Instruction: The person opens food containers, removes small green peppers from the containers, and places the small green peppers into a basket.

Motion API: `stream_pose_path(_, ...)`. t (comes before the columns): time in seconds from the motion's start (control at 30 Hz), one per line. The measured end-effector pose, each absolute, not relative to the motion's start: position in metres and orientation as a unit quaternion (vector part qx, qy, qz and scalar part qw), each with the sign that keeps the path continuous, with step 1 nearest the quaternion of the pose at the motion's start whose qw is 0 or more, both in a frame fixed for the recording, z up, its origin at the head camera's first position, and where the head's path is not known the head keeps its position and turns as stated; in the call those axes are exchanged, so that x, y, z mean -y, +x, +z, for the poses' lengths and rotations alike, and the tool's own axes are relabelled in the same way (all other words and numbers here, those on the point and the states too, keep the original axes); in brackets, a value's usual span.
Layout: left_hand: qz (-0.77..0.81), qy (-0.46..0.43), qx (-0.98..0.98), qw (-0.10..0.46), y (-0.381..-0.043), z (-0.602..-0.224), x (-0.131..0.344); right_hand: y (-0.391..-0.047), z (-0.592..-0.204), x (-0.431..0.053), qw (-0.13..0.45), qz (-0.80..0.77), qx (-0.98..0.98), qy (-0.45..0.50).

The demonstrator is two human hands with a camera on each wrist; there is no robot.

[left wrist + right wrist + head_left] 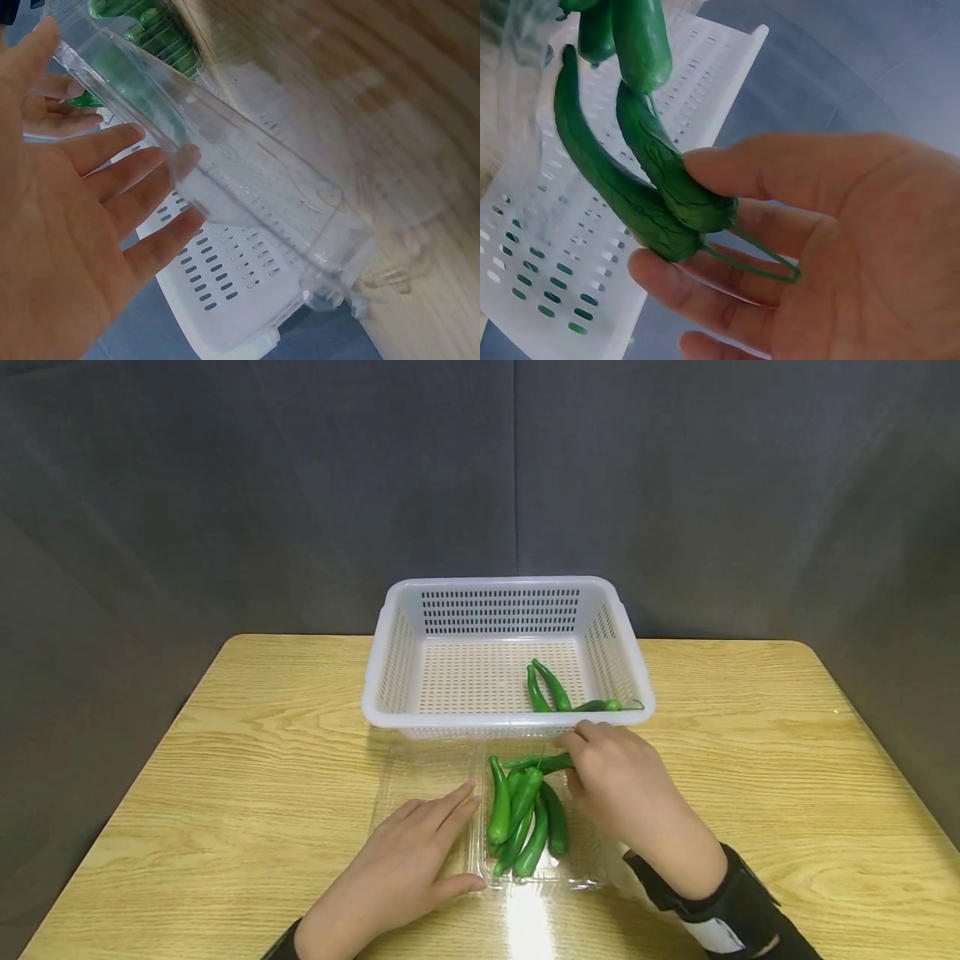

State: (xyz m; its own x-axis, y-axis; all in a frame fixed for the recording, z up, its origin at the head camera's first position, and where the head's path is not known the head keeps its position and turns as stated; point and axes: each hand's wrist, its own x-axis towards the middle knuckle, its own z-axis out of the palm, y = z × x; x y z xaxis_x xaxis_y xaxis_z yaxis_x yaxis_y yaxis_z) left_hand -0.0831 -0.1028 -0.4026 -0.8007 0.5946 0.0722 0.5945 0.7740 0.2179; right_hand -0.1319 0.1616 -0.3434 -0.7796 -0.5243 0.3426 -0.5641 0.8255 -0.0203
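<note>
My right hand (pixel 618 781) pinches a pair of green chili peppers (pixel 679 187) near their stem ends, thumb on one side and fingers on the other. Those peppers reach over the right half of a clear plastic hinged box (pixel 585 860). Several green chili peppers (pixel 517 827) lie heaped inside that half. On the middle fold of the box rests my left hand (pixel 412 856), its fingers extended and spread. The left wrist view shows these fingers against the transparent wall (pixel 225 165), holding nothing between them.
Behind the box stands a white perforated basket (pixel 510 720), with a few chili peppers (pixel 555 685) at its right front. Both sit on a wooden table (pixel 247 760). A dark grey cloth (pixel 300 485) hangs past the table's far edge.
</note>
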Motion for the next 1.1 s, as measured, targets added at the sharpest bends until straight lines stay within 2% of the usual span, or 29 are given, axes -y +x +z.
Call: stream_pose_path(1.1, 0.113, 0.313, -0.943, 0.003, -0.083, -0.401, 0.102, -0.127, -0.315, -0.179, 0.276, 0.141, 0.907, 0.284)
